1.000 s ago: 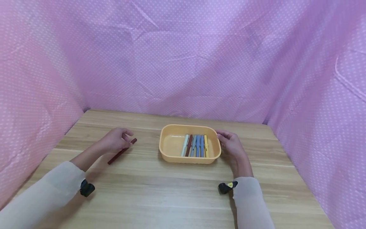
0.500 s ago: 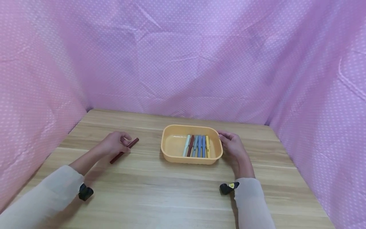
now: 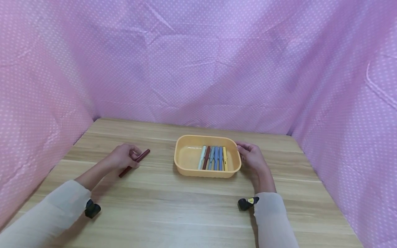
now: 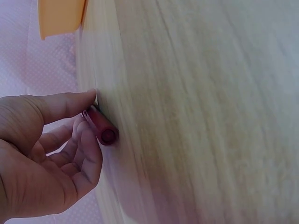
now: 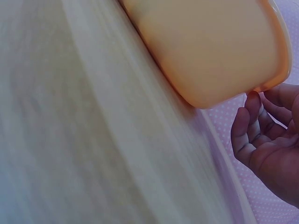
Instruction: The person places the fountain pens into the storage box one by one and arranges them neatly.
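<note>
A dark red pen (image 3: 142, 156) lies slanted at the left of the table. My left hand (image 3: 124, 156) has its thumb and fingers on either side of that pen; the left wrist view shows them pinching the pen (image 4: 103, 129), round end toward the camera. At centre stands a yellow-orange plastic box (image 3: 187, 162). My right hand (image 3: 252, 156) holds its right end, thumb and fingertips pinching the rim in the right wrist view. Inside, several pens lie side by side: a pale mint pen (image 3: 202, 157), another dark red pen (image 3: 206, 158), blue-toned ones and a yellow pen (image 3: 224, 158).
The wooden table (image 3: 173, 213) reaches back to a pink dotted cloth (image 3: 198, 75), which hangs behind it and along both sides. Small black cameras sit at the left cuff (image 3: 92, 208) and the right cuff (image 3: 245, 204).
The left hand's fingers and thumb have come in around the dark red pen, which stays in about the same place. My right hand keeps its hold on the box; the head view has shifted slightly.
</note>
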Available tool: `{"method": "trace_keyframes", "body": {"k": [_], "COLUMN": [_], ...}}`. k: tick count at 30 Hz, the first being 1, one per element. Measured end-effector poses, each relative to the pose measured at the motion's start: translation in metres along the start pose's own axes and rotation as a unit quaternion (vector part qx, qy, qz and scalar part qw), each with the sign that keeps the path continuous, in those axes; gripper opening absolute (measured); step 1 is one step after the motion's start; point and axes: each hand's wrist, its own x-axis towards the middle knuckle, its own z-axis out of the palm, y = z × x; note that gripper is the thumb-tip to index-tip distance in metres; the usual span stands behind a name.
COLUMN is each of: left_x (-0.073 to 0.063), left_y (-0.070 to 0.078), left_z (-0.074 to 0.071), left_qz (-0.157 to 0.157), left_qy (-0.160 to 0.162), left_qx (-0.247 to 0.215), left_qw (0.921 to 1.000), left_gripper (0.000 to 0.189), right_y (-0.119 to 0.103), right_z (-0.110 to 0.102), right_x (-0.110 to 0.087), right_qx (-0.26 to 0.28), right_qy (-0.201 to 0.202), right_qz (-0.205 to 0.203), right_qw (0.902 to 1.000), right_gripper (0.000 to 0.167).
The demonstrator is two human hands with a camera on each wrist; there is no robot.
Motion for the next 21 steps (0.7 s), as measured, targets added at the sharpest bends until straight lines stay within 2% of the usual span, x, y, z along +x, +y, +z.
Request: {"method": "trace_keyframes", "body": {"k": [7,18,21], "left_x": [0.0023,0.0028,0.0047], "left_y": [-0.0041,-0.0037,-0.0026], "left_z": [-0.0012,-0.0060,-0.0066], "left_qz": [0.001,0.016,0.020], "left_qy": [-0.013,-0.018,-0.024], "left_qx": [-0.021,-0.003,-0.020], "left_qw": [0.9997,0.9997,0.9993], "left_gripper": [0.050,0.048,0.046], "right_y": [-0.0008,0.0001,0.0007], "right_z": [0.0017,0.0016,0.0014], "right_x": [0.0003,0.0006,0.0010], "right_qx": [0.011,0.018,0.022], "right_qy": [0.005,0.004,0.004], "right_qz": [0.000,0.007,0.009], "right_qw": [0.9999,0.9998,0.9997], "right_gripper": [0.038,0.037,0.038]}}
